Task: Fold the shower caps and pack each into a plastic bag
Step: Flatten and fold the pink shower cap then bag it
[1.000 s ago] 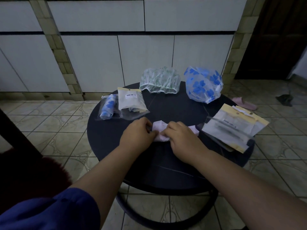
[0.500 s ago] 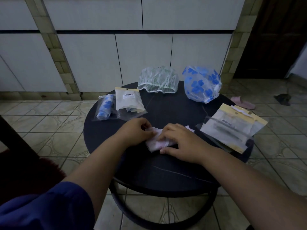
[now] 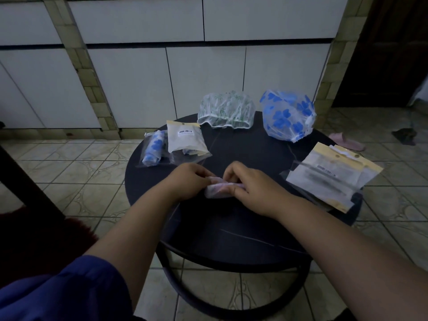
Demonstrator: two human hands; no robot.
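A pale pink shower cap [image 3: 217, 189], folded into a small roll, lies at the middle of the round black table [image 3: 231, 237]. My left hand [image 3: 188, 179] pinches its left end and my right hand [image 3: 249, 184] curls over its right side. At the table's back stand an unfolded green-patterned cap [image 3: 225, 110] and an unfolded blue-flowered cap [image 3: 288, 114]. On the left lie two filled plastic bags, one with a rolled blue cap [image 3: 154, 148] and one with a barcode label [image 3: 186, 142]. A stack of empty plastic bags [image 3: 333, 177] lies at the right edge.
White cabinet doors [image 3: 208, 79] line the wall behind the table. A pink slipper [image 3: 347, 141] and a dark cloth [image 3: 404, 135] lie on the tiled floor at right. Dark furniture [image 3: 27, 205] stands at left.
The pink cap has been folded tighter, from a flatter piece into a compact roll. Both hands have shifted slightly toward me with it.
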